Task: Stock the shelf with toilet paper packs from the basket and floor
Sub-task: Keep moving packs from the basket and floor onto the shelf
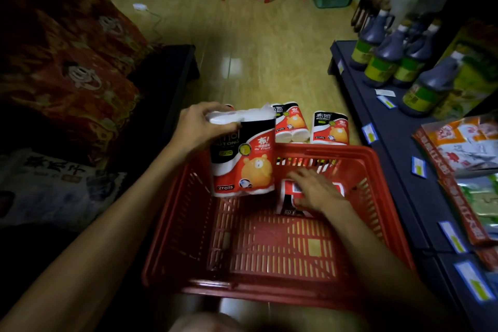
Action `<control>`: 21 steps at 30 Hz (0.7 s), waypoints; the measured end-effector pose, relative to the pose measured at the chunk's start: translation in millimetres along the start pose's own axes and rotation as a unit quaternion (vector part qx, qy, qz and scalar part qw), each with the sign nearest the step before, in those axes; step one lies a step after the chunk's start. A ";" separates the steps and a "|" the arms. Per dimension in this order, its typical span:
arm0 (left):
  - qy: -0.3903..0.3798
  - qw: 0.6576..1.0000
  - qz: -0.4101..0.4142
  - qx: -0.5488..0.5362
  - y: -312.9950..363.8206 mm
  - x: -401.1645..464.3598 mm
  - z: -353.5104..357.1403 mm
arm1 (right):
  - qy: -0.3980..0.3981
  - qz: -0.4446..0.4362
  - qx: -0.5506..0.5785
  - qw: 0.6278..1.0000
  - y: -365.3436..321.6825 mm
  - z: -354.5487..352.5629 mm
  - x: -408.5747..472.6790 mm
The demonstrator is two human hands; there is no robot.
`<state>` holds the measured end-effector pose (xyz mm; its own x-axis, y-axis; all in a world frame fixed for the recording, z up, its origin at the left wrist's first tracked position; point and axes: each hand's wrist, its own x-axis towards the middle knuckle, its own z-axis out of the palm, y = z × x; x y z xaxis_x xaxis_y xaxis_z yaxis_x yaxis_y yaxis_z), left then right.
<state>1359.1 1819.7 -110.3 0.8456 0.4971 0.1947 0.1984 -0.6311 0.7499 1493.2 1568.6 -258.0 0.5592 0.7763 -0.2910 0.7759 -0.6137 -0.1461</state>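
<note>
- Left hand (200, 122) grips the top of a toilet paper pack (242, 153), holding it upright above the red basket (377, 170), probably lifted clear for shelving.
- Right hand (314, 188), fingers spread flat, rests on the last pack in the basket (289, 206), seemingly reaching for it.
- Two more packs (330, 128) stand on the floor just beyond the basket, near the dark shelf (390, 143) on the right.

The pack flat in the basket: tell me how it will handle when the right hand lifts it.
The pack in the basket is probably light: the left hand holds a like pack by its top alone. Its glossy film may be slippery. It likely gives under the fingers of the right hand.
</note>
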 end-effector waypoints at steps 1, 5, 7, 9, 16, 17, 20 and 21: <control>-0.003 1.000 0.006 0.003 2.0 2.6 -1.2 | -0.011 -0.005 -0.029 1.000 -2.3 5.4 1.8; -0.017 1.000 0.007 -0.007 1.7 9.3 -0.7 | -0.037 0.006 -0.121 0.992 -7.3 21.1 8.1; -0.019 1.000 0.006 -0.006 -1.5 11.5 1.7 | -0.029 0.006 -0.161 0.987 -9.2 26.2 10.4; -0.021 1.000 -0.001 -0.002 -5.2 13.7 3.8 | -0.024 0.009 -0.180 0.983 -11.7 29.6 11.9; -0.031 0.999 -0.031 -0.018 -13.8 13.0 6.8 | -0.012 0.019 -0.197 0.980 -21.9 39.6 15.0; -0.030 0.999 -0.033 -0.021 -14.8 12.5 6.7 | -0.013 0.019 -0.193 0.981 -22.2 39.8 14.5; -0.023 0.999 -0.037 -0.030 -17.3 10.2 6.3 | 0.037 0.013 -0.169 0.985 -16.4 35.3 10.3; -0.019 0.998 -0.041 -0.032 -18.2 9.3 6.4 | 0.050 0.026 -0.154 0.986 -12.4 31.5 7.3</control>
<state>1366.5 1831.9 -126.2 0.8464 0.5216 0.1070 0.2373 -0.5494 0.8011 1478.5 1577.3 -288.0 0.6141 0.7649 -0.1945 0.7892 -0.5915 0.1653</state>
